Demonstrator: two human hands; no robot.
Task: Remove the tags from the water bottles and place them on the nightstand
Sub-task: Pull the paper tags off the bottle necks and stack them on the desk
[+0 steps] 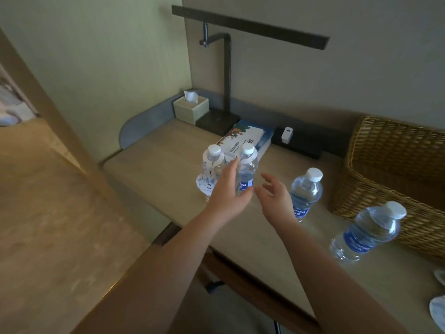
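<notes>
Two water bottles with white caps stand side by side in the middle of the pale wooden desk (154,169). The left bottle (212,165) carries a white paper tag (204,185) hung from its neck. The right bottle (248,169) has a white tag collar (253,154) under its cap. My left hand (228,191) wraps around this right bottle, fingers on its left side and thumb across the front by the blue label. My right hand (272,192) hovers just right of it, fingers spread and holding nothing. Two more bottles (305,194) (368,233) without tags stand further right.
A wicker basket (390,165) fills the desk's right side. At the back stand a tissue box (190,109), a dark desk lamp (227,75), a printed booklet (248,137) and a white charger (287,135). White paper pieces (438,312) lie at the right edge.
</notes>
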